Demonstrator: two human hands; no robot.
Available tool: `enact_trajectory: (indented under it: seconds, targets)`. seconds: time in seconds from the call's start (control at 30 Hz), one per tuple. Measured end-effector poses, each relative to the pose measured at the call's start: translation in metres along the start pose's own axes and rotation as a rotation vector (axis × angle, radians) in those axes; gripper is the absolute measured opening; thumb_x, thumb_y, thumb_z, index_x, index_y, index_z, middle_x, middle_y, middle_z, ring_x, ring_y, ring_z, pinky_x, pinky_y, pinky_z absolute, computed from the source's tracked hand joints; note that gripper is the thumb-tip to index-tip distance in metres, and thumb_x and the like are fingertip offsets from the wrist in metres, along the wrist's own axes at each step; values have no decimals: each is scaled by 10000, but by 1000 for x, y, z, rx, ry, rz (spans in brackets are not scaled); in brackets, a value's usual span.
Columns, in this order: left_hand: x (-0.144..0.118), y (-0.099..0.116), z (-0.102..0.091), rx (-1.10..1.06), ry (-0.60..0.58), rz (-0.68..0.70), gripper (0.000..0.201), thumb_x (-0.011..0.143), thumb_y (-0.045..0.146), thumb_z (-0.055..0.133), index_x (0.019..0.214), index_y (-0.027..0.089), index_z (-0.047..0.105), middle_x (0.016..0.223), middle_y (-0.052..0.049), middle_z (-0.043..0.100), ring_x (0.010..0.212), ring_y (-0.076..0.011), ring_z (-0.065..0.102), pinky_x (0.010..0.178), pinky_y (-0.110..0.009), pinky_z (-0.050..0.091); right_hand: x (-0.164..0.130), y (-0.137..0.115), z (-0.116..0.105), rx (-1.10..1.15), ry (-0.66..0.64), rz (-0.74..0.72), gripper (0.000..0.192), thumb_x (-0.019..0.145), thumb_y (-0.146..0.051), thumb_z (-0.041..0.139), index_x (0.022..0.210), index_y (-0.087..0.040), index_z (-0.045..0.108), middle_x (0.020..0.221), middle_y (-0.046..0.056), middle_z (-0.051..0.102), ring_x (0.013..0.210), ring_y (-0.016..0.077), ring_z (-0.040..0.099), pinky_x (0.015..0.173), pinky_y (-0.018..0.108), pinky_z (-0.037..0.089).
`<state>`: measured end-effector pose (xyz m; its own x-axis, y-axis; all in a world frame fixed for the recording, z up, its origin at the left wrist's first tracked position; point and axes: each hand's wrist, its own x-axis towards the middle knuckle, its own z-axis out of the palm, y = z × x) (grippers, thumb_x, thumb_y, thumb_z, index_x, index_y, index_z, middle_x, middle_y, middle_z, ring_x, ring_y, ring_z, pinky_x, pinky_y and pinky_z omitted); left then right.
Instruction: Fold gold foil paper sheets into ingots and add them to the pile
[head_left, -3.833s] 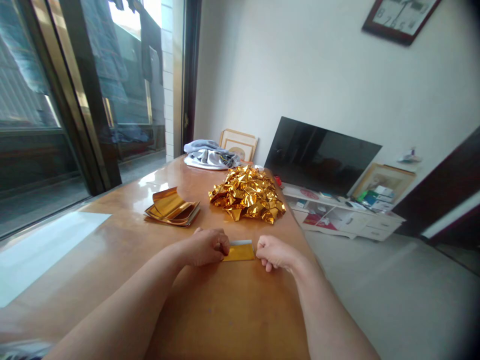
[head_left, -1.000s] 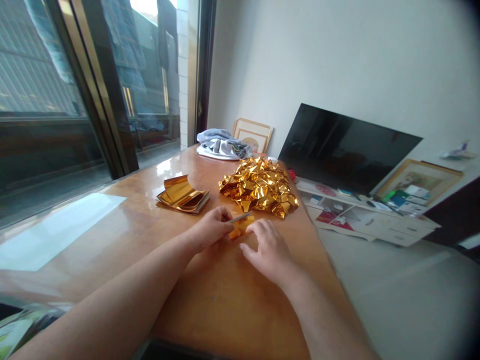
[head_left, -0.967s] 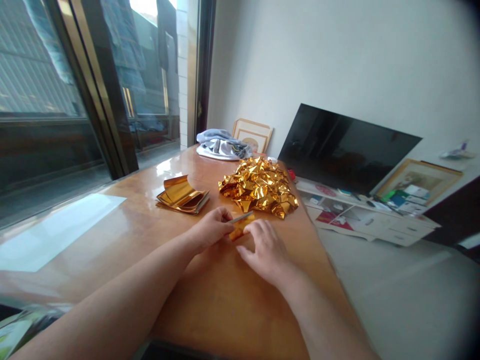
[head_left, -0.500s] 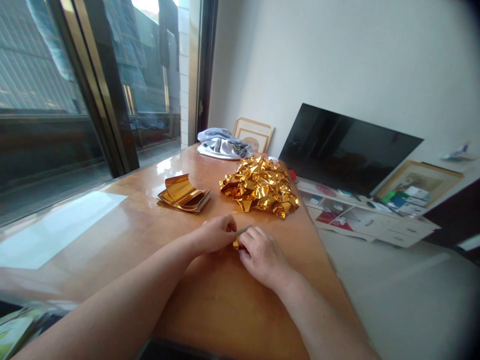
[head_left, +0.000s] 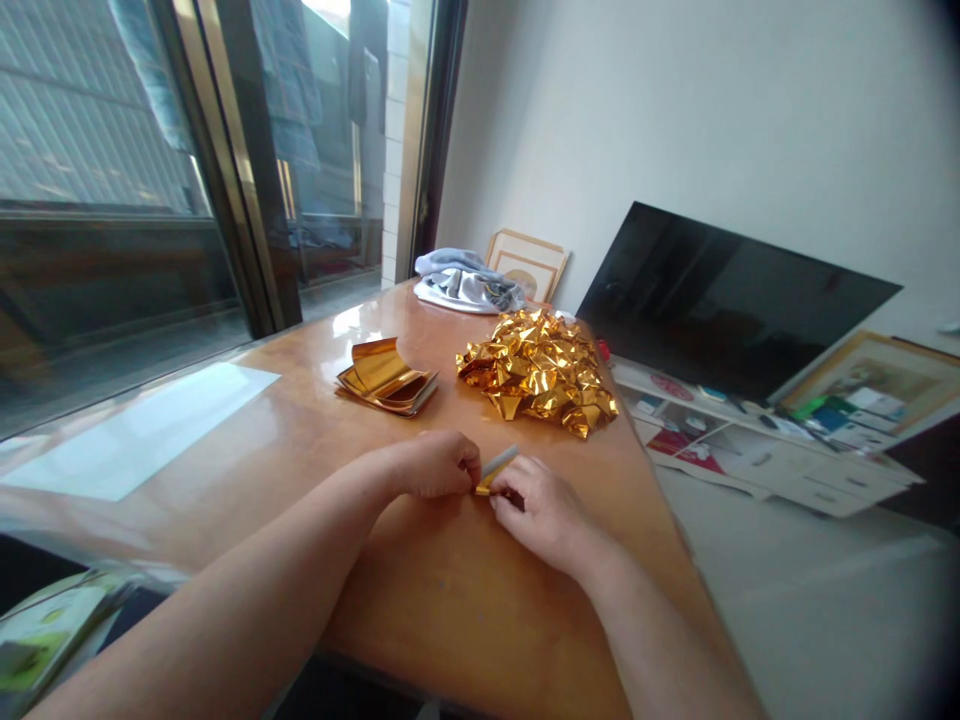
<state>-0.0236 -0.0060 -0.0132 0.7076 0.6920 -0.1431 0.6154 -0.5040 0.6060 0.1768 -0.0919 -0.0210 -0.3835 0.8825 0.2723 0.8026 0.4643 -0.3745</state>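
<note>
Now | left hand (head_left: pixel 439 463), right hand (head_left: pixel 536 503): fingers pinched shut on foil (head_left: pixel 491 470) | foil narrower than before, folding advanced | counter (head_left: pixel 450 620)

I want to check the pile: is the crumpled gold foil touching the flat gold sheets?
No, bare table separates the foil pile from the sheets.

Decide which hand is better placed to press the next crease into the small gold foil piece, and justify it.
Probably the right hand: its fingers lie over the gold foil piece on the table, while the left hand pinches the piece's near end, steadying it.
</note>
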Motion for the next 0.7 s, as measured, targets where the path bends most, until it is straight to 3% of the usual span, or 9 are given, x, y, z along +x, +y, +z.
enact_trajectory:
  seconds: [0.23,0.43,0.7]
  targets:
    - [-6,5,-4,-65,15,-55,268,629,198,571,786,229,786,677,4,698,596,-150,564,521,-218,356,0,2,1,97,35,87,75,865,-179,615,800,-216,606,808,0,593,784,163,547,689,273,414]
    - [-8,9,-6,-72,19,-70,244,618,206,576,735,225,789,659,1,696,581,-148,548,538,-222,355,0,4,4,157,29,118,166,892,-192,587,730,-206,557,798,-4,583,743,146,545,661,259,400]
    - [-9,15,-9,-6,23,-97,215,674,239,573,728,213,779,651,-13,689,580,-152,544,562,-242,356,1,10,16,107,98,208,173,866,-209,612,713,-213,532,779,-7,563,739,155,533,658,263,396]
